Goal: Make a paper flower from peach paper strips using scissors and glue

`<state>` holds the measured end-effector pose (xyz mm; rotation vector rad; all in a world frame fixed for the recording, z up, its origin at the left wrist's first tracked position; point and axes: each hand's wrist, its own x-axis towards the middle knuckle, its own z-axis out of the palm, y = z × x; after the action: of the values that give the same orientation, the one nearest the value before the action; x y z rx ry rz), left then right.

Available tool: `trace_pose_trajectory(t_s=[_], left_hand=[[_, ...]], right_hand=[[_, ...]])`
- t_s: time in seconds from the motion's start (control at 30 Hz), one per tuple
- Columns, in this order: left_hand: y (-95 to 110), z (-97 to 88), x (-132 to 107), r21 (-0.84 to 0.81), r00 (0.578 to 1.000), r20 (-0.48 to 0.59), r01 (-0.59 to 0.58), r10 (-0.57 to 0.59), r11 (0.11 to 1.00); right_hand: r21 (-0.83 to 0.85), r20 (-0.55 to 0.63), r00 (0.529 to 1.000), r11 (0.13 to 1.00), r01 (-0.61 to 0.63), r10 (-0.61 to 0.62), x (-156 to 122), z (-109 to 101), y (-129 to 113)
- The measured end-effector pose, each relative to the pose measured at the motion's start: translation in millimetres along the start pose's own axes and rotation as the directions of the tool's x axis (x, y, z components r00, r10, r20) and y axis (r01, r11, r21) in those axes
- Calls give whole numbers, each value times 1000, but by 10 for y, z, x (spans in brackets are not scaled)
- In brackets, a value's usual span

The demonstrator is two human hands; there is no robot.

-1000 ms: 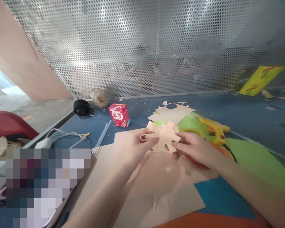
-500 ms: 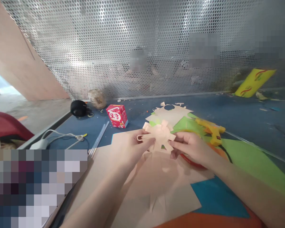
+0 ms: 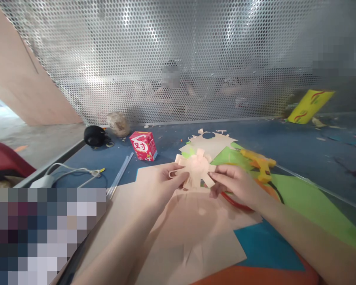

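Observation:
Between my hands is a pale paper flower (image 3: 198,166) with strip-like petals, held above sheets of pale paper (image 3: 207,237). My left hand (image 3: 170,182) pinches its left side, where one strip bends into a loop. The fingers of my right hand (image 3: 233,180) close on a petal at the right edge. Red curved handles (image 3: 235,204), perhaps of scissors, lie partly hidden under my right hand. A yellow glue gun (image 3: 261,163) rests just beyond that hand on green paper (image 3: 308,202).
A red carton (image 3: 144,145) stands at the back left, near clear glue sticks (image 3: 120,174). Further left are a black round object (image 3: 95,136) and a white cable (image 3: 65,168). Cut paper scraps (image 3: 209,143) lie behind the flower. A perforated metal panel (image 3: 178,51) closes off the back.
The view has shifted slightly, so most things sit a little further left. Both hands keep hold of the paper flower, with hardly any change in grip.

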<state>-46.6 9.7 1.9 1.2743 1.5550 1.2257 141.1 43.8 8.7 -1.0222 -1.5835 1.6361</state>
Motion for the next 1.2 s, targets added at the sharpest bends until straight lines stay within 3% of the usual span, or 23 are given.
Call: trace_pose_trajectory(t_s=[0.13,0.3,0.47,0.7,0.87,1.2], left_hand=[[20,7,-11,9,1000,14,-4,4,1000],[52,16,-38,-23,999,50,-1,3,1000],[87,30,-58,-68,998,62,30,-26,997],[20,39,-37,-211,990,139,44,-15,976],[4,33,-29,-206,982,190,19,21,978],[-66,47,4,-197,987,158,4,27,980]], right_hand=[[36,29,1000,999,6,-7,7,7,12],[-139,24,999,989,46,-43,-10,41,15],[-194,6,1000,981,6,-5,-15,48,5],[-118,39,999,992,33,-28,2,35,31],[-107,45,999,994,17,-12,6,25,56],[-59,41,999,998,23,-21,20,41,68]])
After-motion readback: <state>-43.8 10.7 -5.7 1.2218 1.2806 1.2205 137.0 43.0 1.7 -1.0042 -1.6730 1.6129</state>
